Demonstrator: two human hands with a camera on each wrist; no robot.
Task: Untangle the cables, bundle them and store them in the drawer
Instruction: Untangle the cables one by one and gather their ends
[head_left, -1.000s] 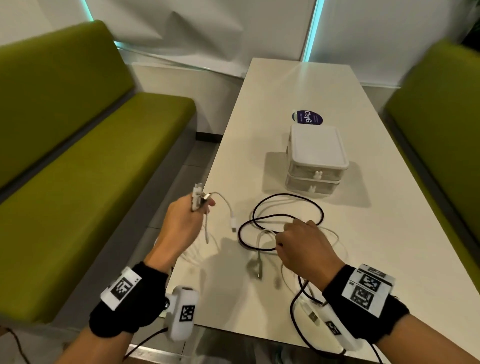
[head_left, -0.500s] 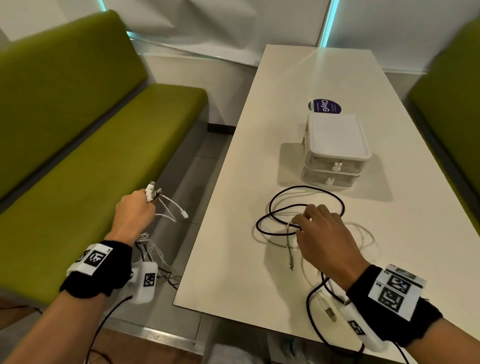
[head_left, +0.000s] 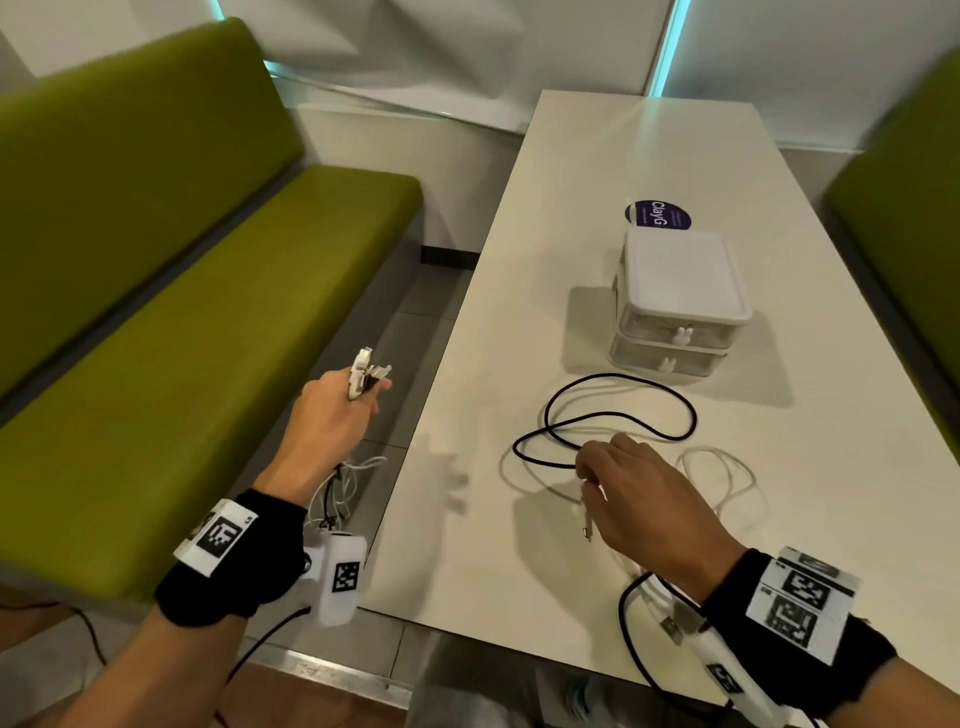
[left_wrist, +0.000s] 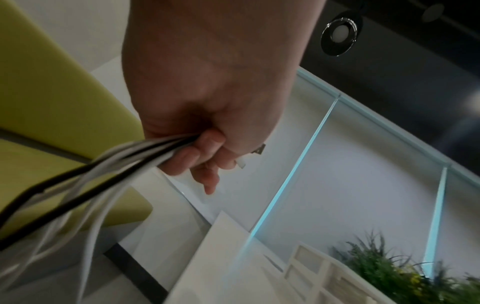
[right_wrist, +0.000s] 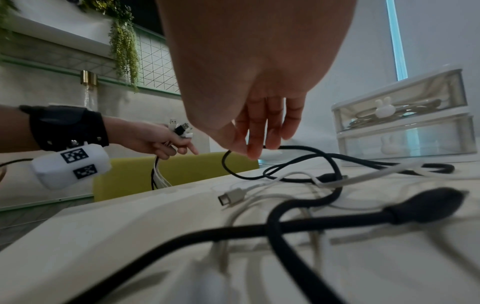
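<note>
My left hand (head_left: 363, 395) is off the table's left edge and grips a bundle of white and black cables (left_wrist: 109, 162). Their plugs (head_left: 363, 371) stick up above the fist, and the strands hang down below it. My right hand (head_left: 587, 462) is over the table, with thumb and fingertips pinching the near bend of a looped black cable (head_left: 623, 415). A white cable (head_left: 727, 467) lies tangled under that loop, its plug (right_wrist: 231, 197) flat on the table. The white two-drawer box (head_left: 675, 312) stands behind the loop with both drawers closed. Its upper drawer (right_wrist: 397, 107) holds cables.
The white table (head_left: 467, 545) runs away from me between a green bench (head_left: 182, 364) on the left and another (head_left: 904, 208) on the right. A round dark-blue sticker (head_left: 658, 214) lies behind the box. The black cable's end drapes over the near edge by my right wrist.
My left hand carried its bundle from over the table's left edge out beyond it, and the white strand with its plug came away from the table. My right hand stayed at the black loop.
</note>
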